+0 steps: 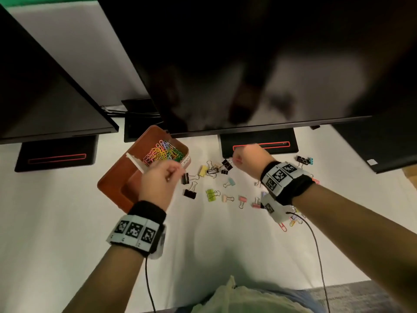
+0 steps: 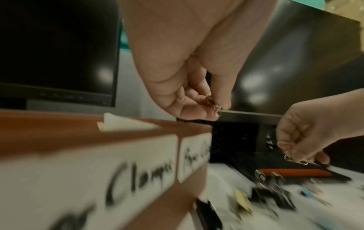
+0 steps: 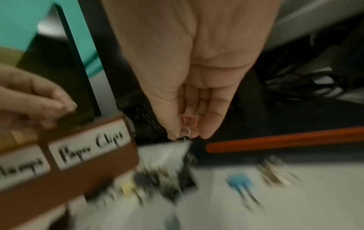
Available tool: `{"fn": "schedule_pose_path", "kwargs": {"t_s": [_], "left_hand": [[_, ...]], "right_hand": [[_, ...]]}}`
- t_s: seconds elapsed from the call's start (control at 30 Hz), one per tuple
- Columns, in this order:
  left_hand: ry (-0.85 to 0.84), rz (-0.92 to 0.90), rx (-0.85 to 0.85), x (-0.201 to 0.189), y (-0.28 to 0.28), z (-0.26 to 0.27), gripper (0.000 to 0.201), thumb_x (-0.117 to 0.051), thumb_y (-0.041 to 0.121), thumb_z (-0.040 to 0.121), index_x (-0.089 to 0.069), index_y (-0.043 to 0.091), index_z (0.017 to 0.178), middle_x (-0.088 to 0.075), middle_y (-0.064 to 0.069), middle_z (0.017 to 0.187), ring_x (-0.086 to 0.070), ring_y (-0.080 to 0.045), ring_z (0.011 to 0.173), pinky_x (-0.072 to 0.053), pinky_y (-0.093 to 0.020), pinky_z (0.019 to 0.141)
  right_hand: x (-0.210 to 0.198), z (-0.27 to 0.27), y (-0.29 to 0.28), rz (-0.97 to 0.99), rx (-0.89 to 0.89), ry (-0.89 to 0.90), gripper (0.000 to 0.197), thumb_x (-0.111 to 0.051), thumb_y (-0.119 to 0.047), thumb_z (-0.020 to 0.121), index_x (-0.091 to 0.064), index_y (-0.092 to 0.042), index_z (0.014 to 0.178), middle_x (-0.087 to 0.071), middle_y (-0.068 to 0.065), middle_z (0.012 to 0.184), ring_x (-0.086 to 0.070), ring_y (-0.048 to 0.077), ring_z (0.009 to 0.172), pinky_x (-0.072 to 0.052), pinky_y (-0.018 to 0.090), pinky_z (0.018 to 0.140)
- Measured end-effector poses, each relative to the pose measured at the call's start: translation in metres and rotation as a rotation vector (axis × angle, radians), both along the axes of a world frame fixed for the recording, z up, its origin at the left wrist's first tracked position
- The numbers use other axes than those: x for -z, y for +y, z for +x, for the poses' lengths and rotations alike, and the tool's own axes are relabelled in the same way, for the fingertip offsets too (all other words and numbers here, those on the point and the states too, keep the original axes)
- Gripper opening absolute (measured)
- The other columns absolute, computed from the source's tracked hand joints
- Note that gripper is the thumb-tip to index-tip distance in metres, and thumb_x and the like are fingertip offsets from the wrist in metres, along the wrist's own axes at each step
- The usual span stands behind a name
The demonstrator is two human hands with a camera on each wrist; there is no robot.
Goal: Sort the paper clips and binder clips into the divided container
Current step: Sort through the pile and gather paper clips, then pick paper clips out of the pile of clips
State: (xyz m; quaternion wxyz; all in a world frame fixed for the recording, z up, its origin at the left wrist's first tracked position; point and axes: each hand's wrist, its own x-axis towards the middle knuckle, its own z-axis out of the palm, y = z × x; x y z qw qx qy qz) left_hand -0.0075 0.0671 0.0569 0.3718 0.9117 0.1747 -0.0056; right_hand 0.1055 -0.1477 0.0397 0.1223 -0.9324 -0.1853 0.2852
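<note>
Right now my left hand (image 1: pixel 158 181) hovers over the brown box (image 1: pixel 112 181), fingers curled around a small clip (image 2: pixel 213 105), while my right hand (image 1: pixel 247 158) pinches paper clips (image 3: pixel 187 124) above the binder clips (image 1: pixel 212 195) scattered on the white desk (image 1: pixel 203 245), beside the box's compartment of coloured paper clips.

Bare forearms, banded wrists.
Wore black wristbands (image 1: pixel 147 213) with white marker tags (image 1: pixel 133 232), trailing thin black cables (image 1: pixel 316 242); pale yellow-green top (image 1: pixel 243 299).
</note>
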Motion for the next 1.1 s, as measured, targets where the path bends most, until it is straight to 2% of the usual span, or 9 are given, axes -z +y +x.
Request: {"fn": "schedule_pose_path", "kwargs": {"t_s": [0.17,0.23,0.33,0.43,0.53,0.67,0.83,0.97,1.1], "left_hand": [[-0.056,0.022,-0.142,-0.028,0.032,0.023,0.012,-0.064,0.024,0.085,-0.064,0.02,0.096,-0.064,0.006,0.091,-0.058,-0.004,0.081,-0.038,-0.01,0.069],[-0.013,0.016,-0.146,-0.027,0.042,0.029,0.019,-0.062,0.023,0.086,-0.065,0.016,0.104,-0.066,0.003,0.098,-0.059,-0.008,0.085,-0.044,-0.017,0.078],[0.122,0.077,-0.089,-0.023,0.051,0.034,0.032,-0.057,0.018,0.09,-0.059,0.011,0.121,-0.06,-0.007,0.123,-0.057,-0.021,0.11,-0.043,-0.034,0.101],[0.088,0.145,-0.014,-0.028,0.046,0.029,0.034,-0.051,0.01,0.092,-0.055,0.013,0.125,-0.051,-0.006,0.133,-0.05,-0.022,0.12,-0.036,-0.033,0.107],[-0.051,0.096,0.082,-0.036,0.028,0.015,0.035,-0.05,0.013,0.092,-0.055,0.019,0.126,-0.049,0.003,0.131,-0.049,-0.012,0.118,-0.039,-0.03,0.105],[-0.166,0.008,0.32,-0.033,-0.01,0.0,0.033,-0.054,0.016,0.091,-0.055,0.023,0.123,-0.05,0.007,0.123,-0.05,-0.007,0.111,-0.043,-0.026,0.098],[-0.042,-0.04,0.632,-0.019,-0.078,-0.009,0.042,-0.055,0.023,0.09,-0.045,0.032,0.129,-0.046,0.01,0.125,-0.049,-0.004,0.108,-0.039,-0.02,0.096],[0.035,-0.038,0.758,-0.006,-0.138,0.004,0.042,-0.054,0.023,0.09,-0.044,0.031,0.13,-0.046,0.008,0.125,-0.048,-0.008,0.112,-0.042,-0.026,0.098],[0.137,-0.012,0.812,0.012,-0.193,0.023,0.039,-0.056,0.024,0.088,-0.047,0.028,0.126,-0.048,0.006,0.124,-0.05,-0.014,0.113,-0.045,-0.033,0.097]], "right_hand": [[-0.051,-0.001,0.074,0.304,-0.041,-0.192,0.012,-0.054,-0.024,0.09,-0.064,-0.018,0.092,-0.069,0.005,0.091,-0.065,0.023,0.083,-0.055,0.037,0.08],[-0.056,-0.002,0.109,0.326,-0.076,-0.174,0.011,-0.055,-0.022,0.09,-0.064,-0.018,0.095,-0.068,0.005,0.095,-0.065,0.024,0.087,-0.055,0.039,0.081],[-0.047,-0.003,0.141,0.257,-0.094,-0.123,0.023,-0.059,-0.022,0.089,-0.061,-0.013,0.109,-0.065,0.011,0.107,-0.063,0.029,0.098,-0.053,0.04,0.085],[-0.036,-0.007,0.137,0.319,-0.105,-0.059,0.039,-0.063,-0.025,0.086,-0.054,-0.012,0.122,-0.063,0.01,0.117,-0.06,0.026,0.107,-0.051,0.041,0.092],[-0.036,-0.019,0.1,0.48,-0.139,-0.084,0.035,-0.06,-0.025,0.088,-0.055,-0.016,0.122,-0.063,0.005,0.119,-0.059,0.018,0.108,-0.048,0.031,0.095],[-0.028,-0.038,0.008,0.412,-0.117,-0.129,0.024,-0.056,-0.021,0.09,-0.061,-0.019,0.114,-0.063,-0.001,0.11,-0.059,0.013,0.095,-0.048,0.027,0.087],[-0.008,-0.054,-0.128,0.174,0.11,-0.149,0.028,-0.05,-0.012,0.091,-0.062,-0.019,0.115,-0.061,0.002,0.117,-0.056,0.013,0.087,-0.051,0.036,0.091],[0.002,-0.058,-0.209,0.022,0.271,-0.129,0.029,-0.054,-0.017,0.09,-0.059,-0.023,0.118,-0.058,0.0,0.118,-0.05,0.009,0.087,-0.049,0.028,0.088],[0.013,-0.056,-0.251,0.001,0.31,-0.06,0.031,-0.055,-0.019,0.09,-0.057,-0.027,0.119,-0.057,0.0,0.119,-0.055,0.015,0.102,-0.046,0.03,0.093]]}}
